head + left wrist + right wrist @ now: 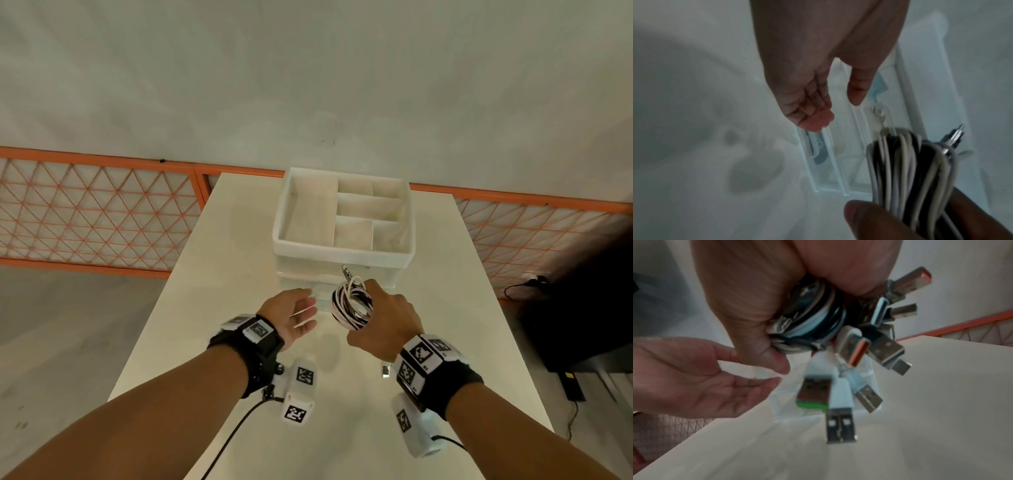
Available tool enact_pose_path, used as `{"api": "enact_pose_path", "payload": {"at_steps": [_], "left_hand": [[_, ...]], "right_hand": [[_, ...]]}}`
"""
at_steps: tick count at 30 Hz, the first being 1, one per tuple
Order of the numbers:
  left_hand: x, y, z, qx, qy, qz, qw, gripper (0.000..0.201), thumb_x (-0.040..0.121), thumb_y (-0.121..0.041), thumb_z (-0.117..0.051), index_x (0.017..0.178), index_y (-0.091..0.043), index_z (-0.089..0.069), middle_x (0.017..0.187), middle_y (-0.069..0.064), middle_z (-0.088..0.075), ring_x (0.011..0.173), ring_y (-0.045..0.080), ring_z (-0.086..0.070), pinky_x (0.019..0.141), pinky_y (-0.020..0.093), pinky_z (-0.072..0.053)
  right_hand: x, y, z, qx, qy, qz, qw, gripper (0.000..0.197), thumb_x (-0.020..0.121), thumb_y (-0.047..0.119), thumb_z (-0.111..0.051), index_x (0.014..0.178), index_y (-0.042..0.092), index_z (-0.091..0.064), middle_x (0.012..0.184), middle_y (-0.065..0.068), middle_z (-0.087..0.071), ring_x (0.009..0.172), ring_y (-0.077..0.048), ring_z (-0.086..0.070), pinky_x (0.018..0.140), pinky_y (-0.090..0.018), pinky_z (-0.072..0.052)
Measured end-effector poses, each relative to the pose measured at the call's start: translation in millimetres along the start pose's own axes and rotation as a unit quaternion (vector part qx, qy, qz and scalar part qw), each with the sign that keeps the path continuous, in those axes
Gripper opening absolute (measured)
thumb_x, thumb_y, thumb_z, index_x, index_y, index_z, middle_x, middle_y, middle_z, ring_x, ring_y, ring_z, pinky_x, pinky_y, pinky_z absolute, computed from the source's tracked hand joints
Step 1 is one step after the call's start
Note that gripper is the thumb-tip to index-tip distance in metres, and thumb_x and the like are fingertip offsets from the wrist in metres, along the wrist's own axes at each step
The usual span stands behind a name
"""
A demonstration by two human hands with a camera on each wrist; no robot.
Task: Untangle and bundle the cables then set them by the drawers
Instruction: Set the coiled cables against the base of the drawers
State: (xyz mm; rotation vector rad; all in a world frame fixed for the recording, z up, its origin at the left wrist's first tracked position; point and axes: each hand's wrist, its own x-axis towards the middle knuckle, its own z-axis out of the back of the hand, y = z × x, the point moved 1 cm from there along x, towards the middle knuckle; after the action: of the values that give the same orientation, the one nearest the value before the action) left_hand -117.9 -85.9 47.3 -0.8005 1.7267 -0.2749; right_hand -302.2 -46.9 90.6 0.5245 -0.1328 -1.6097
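A coiled bundle of black and white cables (350, 305) is gripped in my right hand (383, 318), just in front of the white drawer unit (342, 253). In the right wrist view the cable bundle (813, 324) sits in my curled fingers, and several USB plugs (840, 425) hang below it. My left hand (301, 315) is open, palm turned toward the bundle, a short gap to its left and holding nothing. The left wrist view shows my left hand (818, 97) with straight fingers above the clear drawer fronts (830, 162), with the cables (910, 170) at lower right.
The drawer unit has an open divided tray (308, 205) on top and stands at the far end of the white table (445, 308). An orange lattice rail (96, 212) runs behind. A black box (582, 301) and floor cables lie to the right.
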Motion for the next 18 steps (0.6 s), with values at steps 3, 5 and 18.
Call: {"api": "enact_pose_path", "payload": {"at_steps": [3, 5, 18], "left_hand": [[11, 5, -25, -0.043, 0.023, 0.02, 0.999, 0.003, 0.088, -0.011, -0.066, 0.09, -0.011, -0.063, 0.086, 0.005, -0.067, 0.078, 0.017, -0.062, 0.079, 0.034, -0.051], [15, 8, -34, -0.071, 0.033, 0.038, 0.996, 0.003, 0.085, -0.007, -0.065, 0.083, -0.008, -0.064, 0.071, 0.005, -0.068, 0.067, 0.015, -0.061, 0.077, 0.033, -0.05], [-7, 47, -9, 0.015, 0.069, 0.069, 0.995, 0.029, 0.075, -0.028, -0.078, 0.097, -0.013, -0.066, 0.09, 0.003, -0.068, 0.088, 0.02, -0.064, 0.076, 0.034, -0.046]], "right_hand": [[1, -7, -1, -0.001, 0.01, 0.004, 1.0, 0.073, 0.057, 0.042, -0.074, 0.12, 0.033, -0.038, 0.092, 0.004, -0.067, 0.082, -0.025, -0.066, 0.075, -0.039, -0.06], [-1, -11, -3, 0.005, 0.013, 0.007, 1.0, 0.073, 0.055, 0.042, -0.074, 0.119, 0.034, -0.039, 0.091, 0.006, -0.067, 0.08, -0.023, -0.066, 0.074, -0.04, -0.061], [-11, -15, -1, 0.008, 0.026, 0.017, 1.0, 0.073, 0.052, 0.044, -0.074, 0.118, 0.035, -0.042, 0.087, 0.01, -0.068, 0.079, -0.02, -0.067, 0.074, -0.038, -0.061]]}}
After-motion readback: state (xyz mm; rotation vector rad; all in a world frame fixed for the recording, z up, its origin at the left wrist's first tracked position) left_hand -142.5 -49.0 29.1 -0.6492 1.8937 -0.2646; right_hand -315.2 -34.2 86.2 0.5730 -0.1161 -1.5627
